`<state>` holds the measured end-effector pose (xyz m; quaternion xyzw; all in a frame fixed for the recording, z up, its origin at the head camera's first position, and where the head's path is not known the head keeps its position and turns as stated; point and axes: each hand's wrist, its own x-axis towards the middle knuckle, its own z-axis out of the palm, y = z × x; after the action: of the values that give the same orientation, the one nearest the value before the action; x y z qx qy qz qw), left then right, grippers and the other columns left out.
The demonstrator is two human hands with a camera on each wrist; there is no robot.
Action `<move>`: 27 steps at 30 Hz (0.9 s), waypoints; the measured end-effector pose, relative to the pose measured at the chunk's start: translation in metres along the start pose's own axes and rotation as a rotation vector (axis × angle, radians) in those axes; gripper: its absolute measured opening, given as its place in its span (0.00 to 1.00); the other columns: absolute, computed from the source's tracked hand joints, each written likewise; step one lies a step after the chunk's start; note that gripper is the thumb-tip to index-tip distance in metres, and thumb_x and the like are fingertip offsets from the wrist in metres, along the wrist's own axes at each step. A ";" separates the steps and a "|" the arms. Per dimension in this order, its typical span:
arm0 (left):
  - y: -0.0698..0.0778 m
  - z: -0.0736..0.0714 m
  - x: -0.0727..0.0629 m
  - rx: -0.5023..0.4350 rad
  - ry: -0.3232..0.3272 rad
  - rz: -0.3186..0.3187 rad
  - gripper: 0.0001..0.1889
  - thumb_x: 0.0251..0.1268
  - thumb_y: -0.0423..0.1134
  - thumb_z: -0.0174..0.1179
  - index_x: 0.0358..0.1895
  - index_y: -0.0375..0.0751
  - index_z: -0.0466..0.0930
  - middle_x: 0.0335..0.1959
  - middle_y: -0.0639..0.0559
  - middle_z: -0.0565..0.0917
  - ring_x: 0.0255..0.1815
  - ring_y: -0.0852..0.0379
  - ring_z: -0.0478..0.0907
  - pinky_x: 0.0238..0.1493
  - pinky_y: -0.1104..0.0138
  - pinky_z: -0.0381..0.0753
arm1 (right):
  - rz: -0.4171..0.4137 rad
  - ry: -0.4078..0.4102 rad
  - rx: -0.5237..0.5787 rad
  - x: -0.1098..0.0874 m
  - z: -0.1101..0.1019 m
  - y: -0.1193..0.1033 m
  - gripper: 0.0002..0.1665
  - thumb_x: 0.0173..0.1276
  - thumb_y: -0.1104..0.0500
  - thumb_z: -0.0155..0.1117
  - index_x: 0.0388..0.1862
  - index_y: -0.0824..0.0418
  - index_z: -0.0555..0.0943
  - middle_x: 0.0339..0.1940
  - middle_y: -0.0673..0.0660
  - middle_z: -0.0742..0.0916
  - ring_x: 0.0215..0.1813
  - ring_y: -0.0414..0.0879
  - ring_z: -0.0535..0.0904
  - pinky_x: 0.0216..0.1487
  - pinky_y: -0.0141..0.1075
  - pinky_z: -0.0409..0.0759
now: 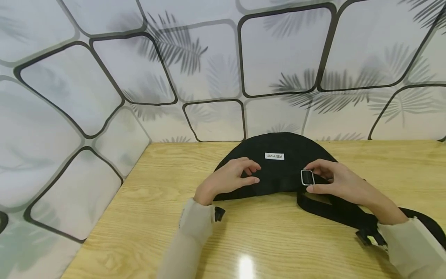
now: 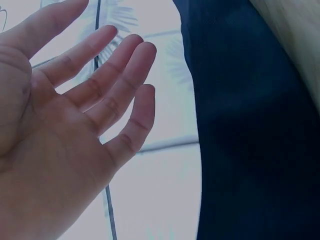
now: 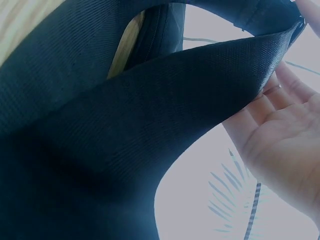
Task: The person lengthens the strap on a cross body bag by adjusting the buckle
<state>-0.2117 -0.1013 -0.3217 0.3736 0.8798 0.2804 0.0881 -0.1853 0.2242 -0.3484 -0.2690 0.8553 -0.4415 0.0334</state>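
A black waist bag (image 1: 275, 174) with a small white label (image 1: 274, 156) lies on the wooden table, its curved side toward the wall. In the head view my right hand (image 1: 338, 182) pinches a silver strap buckle (image 1: 307, 177) between thumb and fingers. The black strap (image 3: 165, 95) loops from that buckle past my palm in the right wrist view. My left hand (image 1: 231, 178) hovers over the bag's left part, fingers loosely bent and holding nothing. The left wrist view shows that hand (image 2: 75, 115) with fingers spread, apart from the dark fabric (image 2: 255, 125).
A black clip (image 1: 219, 214) pokes out beside the left sleeve. Another black clip (image 1: 369, 236) lies by the right sleeve, where more strap (image 1: 426, 223) trails off to the right. A patterned wall covering (image 1: 216, 58) rises behind and to the left of the table (image 1: 146, 224).
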 end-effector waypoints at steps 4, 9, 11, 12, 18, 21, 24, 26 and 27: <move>0.006 0.009 0.015 -0.015 -0.013 0.012 0.21 0.74 0.38 0.62 0.64 0.31 0.77 0.55 0.42 0.80 0.55 0.49 0.78 0.57 0.67 0.75 | 0.011 0.010 -0.011 0.001 0.000 0.001 0.25 0.65 0.63 0.74 0.58 0.67 0.77 0.39 0.55 0.81 0.36 0.43 0.79 0.34 0.35 0.77; 0.013 0.021 0.034 -0.035 -0.038 0.019 0.23 0.73 0.39 0.64 0.65 0.33 0.76 0.56 0.44 0.81 0.56 0.52 0.78 0.58 0.70 0.74 | 0.025 0.013 -0.011 0.001 0.001 0.002 0.25 0.64 0.64 0.74 0.58 0.68 0.77 0.39 0.54 0.82 0.37 0.43 0.78 0.35 0.35 0.76; 0.016 0.025 0.041 -0.042 -0.045 0.025 0.23 0.72 0.39 0.65 0.66 0.33 0.76 0.57 0.44 0.81 0.56 0.52 0.78 0.58 0.71 0.73 | 0.029 0.013 -0.009 0.001 0.002 0.002 0.25 0.64 0.64 0.75 0.58 0.68 0.78 0.39 0.54 0.82 0.37 0.43 0.78 0.35 0.35 0.77; 0.017 0.026 0.044 -0.046 -0.051 0.027 0.24 0.72 0.39 0.66 0.66 0.34 0.76 0.57 0.45 0.81 0.56 0.53 0.78 0.58 0.71 0.73 | 0.031 0.012 -0.009 0.001 0.001 0.001 0.25 0.64 0.64 0.75 0.58 0.68 0.78 0.39 0.54 0.82 0.37 0.43 0.78 0.35 0.35 0.77; 0.028 0.035 0.058 -0.045 -0.101 0.050 0.26 0.70 0.40 0.67 0.67 0.35 0.74 0.60 0.44 0.80 0.60 0.54 0.77 0.60 0.74 0.71 | 0.015 0.008 -0.012 0.003 0.002 -0.002 0.25 0.64 0.64 0.75 0.57 0.68 0.78 0.39 0.53 0.82 0.37 0.42 0.79 0.36 0.35 0.77; 0.029 0.043 0.064 -0.038 -0.117 0.066 0.27 0.69 0.42 0.68 0.66 0.35 0.75 0.60 0.46 0.81 0.57 0.59 0.78 0.57 0.76 0.71 | 0.012 0.001 0.001 0.003 0.002 -0.002 0.25 0.64 0.64 0.74 0.58 0.68 0.77 0.40 0.54 0.83 0.38 0.41 0.80 0.36 0.35 0.77; 0.030 0.049 0.068 -0.040 -0.127 0.076 0.25 0.69 0.44 0.69 0.64 0.35 0.77 0.54 0.51 0.83 0.48 0.66 0.77 0.49 0.79 0.72 | 0.010 -0.005 0.001 0.002 0.002 -0.002 0.25 0.64 0.64 0.74 0.58 0.69 0.77 0.40 0.54 0.83 0.39 0.41 0.80 0.37 0.36 0.78; 0.031 0.051 0.070 -0.054 -0.127 0.080 0.22 0.69 0.43 0.69 0.60 0.36 0.78 0.48 0.54 0.83 0.40 0.67 0.76 0.42 0.79 0.72 | 0.007 -0.012 0.008 0.002 0.002 -0.003 0.25 0.65 0.64 0.74 0.58 0.69 0.77 0.40 0.54 0.83 0.39 0.41 0.80 0.38 0.36 0.78; 0.032 0.052 0.070 -0.060 -0.125 0.076 0.21 0.69 0.43 0.68 0.59 0.36 0.78 0.45 0.55 0.83 0.37 0.67 0.75 0.40 0.79 0.72 | 0.004 -0.015 0.008 0.003 0.002 -0.003 0.25 0.65 0.64 0.74 0.58 0.70 0.77 0.40 0.54 0.83 0.39 0.41 0.80 0.38 0.35 0.78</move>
<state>-0.2228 -0.0114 -0.3429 0.4207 0.8490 0.2858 0.1434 -0.1857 0.2204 -0.3465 -0.2706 0.8538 -0.4428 0.0415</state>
